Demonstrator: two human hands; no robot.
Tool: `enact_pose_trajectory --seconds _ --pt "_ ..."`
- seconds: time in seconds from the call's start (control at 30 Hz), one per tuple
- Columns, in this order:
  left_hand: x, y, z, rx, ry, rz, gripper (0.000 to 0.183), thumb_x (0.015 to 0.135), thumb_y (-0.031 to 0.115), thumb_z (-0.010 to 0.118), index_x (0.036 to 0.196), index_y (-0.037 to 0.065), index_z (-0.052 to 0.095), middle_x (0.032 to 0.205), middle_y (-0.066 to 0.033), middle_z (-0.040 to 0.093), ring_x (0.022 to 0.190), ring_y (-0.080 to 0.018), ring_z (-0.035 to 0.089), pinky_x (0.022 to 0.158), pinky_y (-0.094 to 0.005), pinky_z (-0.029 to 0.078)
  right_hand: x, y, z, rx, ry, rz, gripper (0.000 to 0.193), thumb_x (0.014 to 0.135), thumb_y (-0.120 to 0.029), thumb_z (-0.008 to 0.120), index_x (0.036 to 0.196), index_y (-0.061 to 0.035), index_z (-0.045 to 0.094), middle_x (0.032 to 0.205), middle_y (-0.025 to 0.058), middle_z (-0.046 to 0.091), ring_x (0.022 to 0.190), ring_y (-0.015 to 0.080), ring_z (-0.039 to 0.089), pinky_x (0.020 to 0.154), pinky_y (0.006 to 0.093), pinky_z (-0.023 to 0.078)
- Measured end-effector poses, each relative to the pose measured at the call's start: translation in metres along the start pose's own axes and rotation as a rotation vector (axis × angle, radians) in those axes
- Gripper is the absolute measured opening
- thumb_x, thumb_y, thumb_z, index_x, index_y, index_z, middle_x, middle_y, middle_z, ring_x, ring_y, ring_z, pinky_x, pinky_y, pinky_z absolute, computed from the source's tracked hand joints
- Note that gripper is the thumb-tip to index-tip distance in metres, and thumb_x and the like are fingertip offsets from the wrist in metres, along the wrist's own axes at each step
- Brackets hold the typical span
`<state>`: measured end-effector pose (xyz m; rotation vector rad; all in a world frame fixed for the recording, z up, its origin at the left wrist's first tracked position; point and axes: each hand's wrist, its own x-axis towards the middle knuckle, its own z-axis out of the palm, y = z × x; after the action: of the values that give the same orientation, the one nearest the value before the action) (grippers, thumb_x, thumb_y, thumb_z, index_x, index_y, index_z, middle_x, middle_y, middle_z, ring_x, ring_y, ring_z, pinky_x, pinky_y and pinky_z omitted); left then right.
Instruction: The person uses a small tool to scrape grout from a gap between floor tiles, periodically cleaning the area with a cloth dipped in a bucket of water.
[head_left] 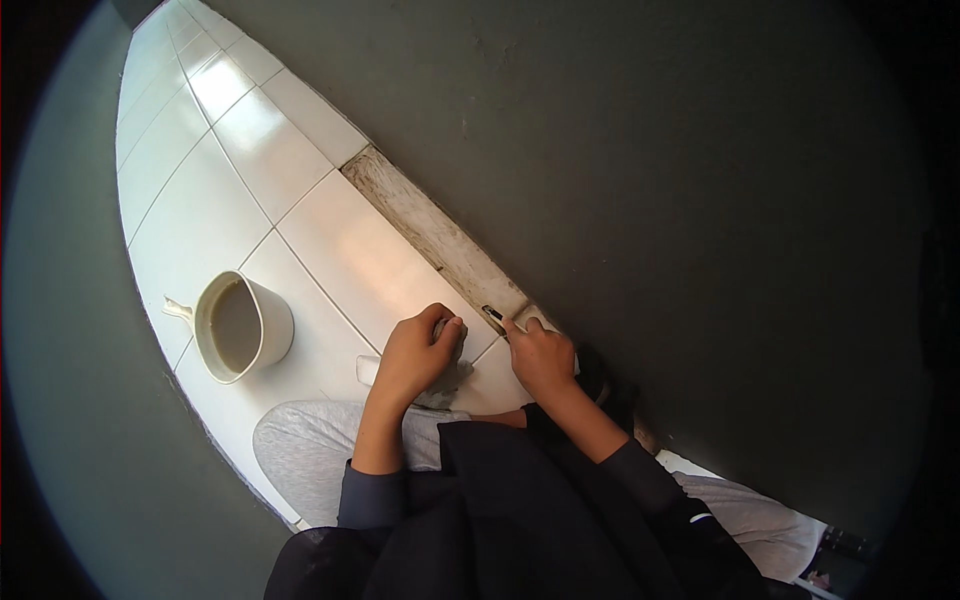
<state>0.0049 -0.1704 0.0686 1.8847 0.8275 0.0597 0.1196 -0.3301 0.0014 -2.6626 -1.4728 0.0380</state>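
My right hand [541, 357] is closed around a slim tool [493, 314] with a dark tip; its kind is unclear. The index finger lies along it, and the tip is at the bare strip [440, 230] where the wall's base meets the tiled floor. My left hand [415, 355] is curled shut above the white tiles, next to that strip. Something greyish shows at its fingers, mostly hidden. Beneath this hand lie a small white piece [367, 370] and a grey, crumpled-looking thing [458, 378], both partly covered.
A white dipper [275, 325] with cloudy liquid stands on the tiled floor [190, 190] to the left, handle outward. A dark grey wall [700, 180] rises at the right, another wall [70, 300] at the left. My bent leg in grey trousers [310, 445] is close by.
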Motion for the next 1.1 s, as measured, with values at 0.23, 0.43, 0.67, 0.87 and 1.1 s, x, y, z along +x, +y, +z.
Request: enact_pose_trajectory --seconds 0.23,0.43,0.67,0.87,1.1 --pt "0.000 -0.001 -0.003 0.048 -0.004 -0.012 0.026 0.089 0.023 0.054 0.092 -0.002 0.061 0.076 -0.0165 0.065 0.070 -0.0244 0.063 0.066 -0.0329 0.048 -0.031 0.006 -0.010 0.007 -0.074 0.006 0.029 0.081 -0.016 0.057 0.107 -0.0158 0.067 0.072 0.0073 0.056 0.051 0.0239 0.060 0.043 0.0363 0.048" --pt "0.001 0.003 -0.002 -0.029 -0.012 -0.021 0.028 0.088 0.026 0.054 0.090 -0.001 0.062 0.075 -0.0189 0.065 0.072 -0.0332 0.063 0.067 -0.0371 0.048 0.010 -0.007 0.003 0.036 -0.004 -0.003 0.027 0.081 -0.017 0.058 0.106 -0.0163 0.068 0.072 0.0077 0.056 0.054 0.0239 0.061 0.049 0.0363 0.050" --pt "-0.001 0.000 -0.007 0.030 0.005 -0.028 0.027 0.088 0.024 0.055 0.093 -0.001 0.061 0.078 -0.0175 0.065 0.072 -0.0273 0.064 0.067 -0.0335 0.048 -0.022 0.001 -0.011 0.061 -0.053 0.051 0.024 0.082 -0.019 0.058 0.103 -0.0186 0.069 0.070 0.0070 0.056 0.053 0.0252 0.060 0.048 0.0369 0.050" --pt "0.000 0.002 -0.002 0.002 -0.016 -0.015 0.030 0.088 0.028 0.053 0.092 0.000 0.062 0.074 -0.0194 0.065 0.073 -0.0334 0.064 0.068 -0.0376 0.049 -0.004 0.003 -0.008 0.064 -0.110 0.085 0.031 0.083 -0.015 0.051 0.110 -0.0162 0.066 0.076 0.0112 0.060 0.058 0.0281 0.064 0.050 0.0393 0.052" --pt "-0.001 0.001 -0.010 0.010 0.008 -0.039 0.027 0.088 0.026 0.055 0.093 0.000 0.061 0.078 -0.0189 0.065 0.073 -0.0302 0.064 0.068 -0.0353 0.049 0.009 -0.001 -0.013 0.064 -0.121 0.129 0.030 0.086 -0.015 0.048 0.110 -0.0149 0.065 0.082 0.0131 0.062 0.061 0.0310 0.064 0.052 0.0407 0.052"
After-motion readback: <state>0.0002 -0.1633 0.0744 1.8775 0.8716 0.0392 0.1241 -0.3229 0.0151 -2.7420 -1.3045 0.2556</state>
